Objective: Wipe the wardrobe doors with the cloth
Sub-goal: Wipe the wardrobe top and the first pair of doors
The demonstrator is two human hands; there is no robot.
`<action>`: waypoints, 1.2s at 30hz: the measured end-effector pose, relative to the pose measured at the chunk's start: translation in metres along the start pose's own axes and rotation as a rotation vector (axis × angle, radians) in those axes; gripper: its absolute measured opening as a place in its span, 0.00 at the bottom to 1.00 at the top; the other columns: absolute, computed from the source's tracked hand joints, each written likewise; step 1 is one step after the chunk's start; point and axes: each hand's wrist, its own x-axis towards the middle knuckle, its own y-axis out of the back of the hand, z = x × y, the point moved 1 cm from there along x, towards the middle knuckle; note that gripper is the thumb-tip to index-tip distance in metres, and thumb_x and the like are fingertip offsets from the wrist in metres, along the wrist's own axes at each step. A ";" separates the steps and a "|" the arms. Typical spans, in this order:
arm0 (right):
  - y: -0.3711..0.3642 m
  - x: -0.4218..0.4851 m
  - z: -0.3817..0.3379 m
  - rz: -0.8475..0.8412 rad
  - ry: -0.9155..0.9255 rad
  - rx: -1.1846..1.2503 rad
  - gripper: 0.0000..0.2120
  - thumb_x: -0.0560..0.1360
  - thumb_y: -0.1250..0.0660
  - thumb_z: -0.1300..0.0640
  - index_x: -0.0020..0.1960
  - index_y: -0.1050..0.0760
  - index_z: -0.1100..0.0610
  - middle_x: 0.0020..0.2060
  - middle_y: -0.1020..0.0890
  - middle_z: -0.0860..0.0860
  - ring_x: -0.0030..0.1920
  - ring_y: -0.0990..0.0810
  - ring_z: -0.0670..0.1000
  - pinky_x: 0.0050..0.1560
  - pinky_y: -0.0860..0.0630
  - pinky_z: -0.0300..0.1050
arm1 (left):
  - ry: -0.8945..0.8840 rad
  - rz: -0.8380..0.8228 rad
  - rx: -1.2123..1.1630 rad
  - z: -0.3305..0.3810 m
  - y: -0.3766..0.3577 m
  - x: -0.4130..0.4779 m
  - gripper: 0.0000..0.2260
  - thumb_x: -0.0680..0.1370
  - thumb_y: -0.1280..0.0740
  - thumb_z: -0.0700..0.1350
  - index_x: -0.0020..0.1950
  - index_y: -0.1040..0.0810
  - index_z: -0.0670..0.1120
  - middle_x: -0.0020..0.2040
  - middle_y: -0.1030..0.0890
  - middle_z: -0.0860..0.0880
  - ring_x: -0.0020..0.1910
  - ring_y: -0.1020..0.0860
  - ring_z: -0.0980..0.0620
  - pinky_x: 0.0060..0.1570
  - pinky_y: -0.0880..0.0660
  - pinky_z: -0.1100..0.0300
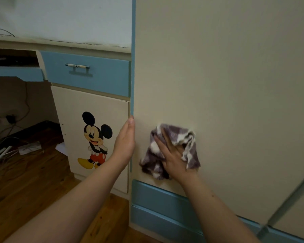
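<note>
Under the right hand (174, 158) lies the cloth (180, 133), a purple-and-white checked rag pressed flat against the cream wardrobe door (218, 85). The fingers are spread and nearly straight, pushing rather than gripping, and a loose fold of the rag hangs over the thumb side. Just left of it, the left hand (125, 141) stands edge-on with straight, closed fingers laid along the blue edge strip (133, 67) of the door; it holds nothing and seems to steady the panel. Below both hands runs a blue bottom band (156, 195). Beyond the left hand stands a desk cupboard bearing a cartoon mouse sticker (95, 141), with a blue drawer (88, 74) above it.

Wiping looks to be under way on the lower left part of this door. Much cream surface stretches above and to the right of the rag, and a second door (297, 216) shows at far right, so most of the job probably remains. The next stroke calls for steady palm pressure while the rag slides sideways or upward, keeping the loose fold from bunching.
</note>
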 end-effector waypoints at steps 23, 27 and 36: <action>0.075 -0.134 0.106 0.538 -1.031 -0.007 0.49 0.60 0.39 0.49 0.75 0.58 0.61 0.73 0.48 0.64 0.73 0.49 0.63 0.66 0.45 0.66 | -0.068 0.097 0.107 -0.015 -0.022 -0.013 0.24 0.80 0.56 0.58 0.74 0.44 0.51 0.74 0.41 0.50 0.71 0.42 0.54 0.63 0.48 0.62; 0.130 -0.068 0.124 0.606 -0.825 -0.210 0.46 0.62 0.40 0.43 0.74 0.61 0.47 0.73 0.44 0.63 0.72 0.46 0.61 0.65 0.50 0.67 | -0.080 0.131 0.135 -0.005 -0.029 -0.014 0.25 0.80 0.55 0.58 0.74 0.45 0.50 0.75 0.43 0.49 0.69 0.45 0.59 0.64 0.50 0.62; 0.209 0.053 0.145 0.684 -0.777 -0.441 0.42 0.70 0.40 0.42 0.74 0.51 0.62 0.74 0.44 0.60 0.73 0.45 0.60 0.66 0.51 0.70 | -0.574 0.057 0.475 0.087 -0.054 -0.002 0.29 0.75 0.49 0.57 0.75 0.48 0.51 0.77 0.53 0.47 0.75 0.56 0.50 0.71 0.59 0.50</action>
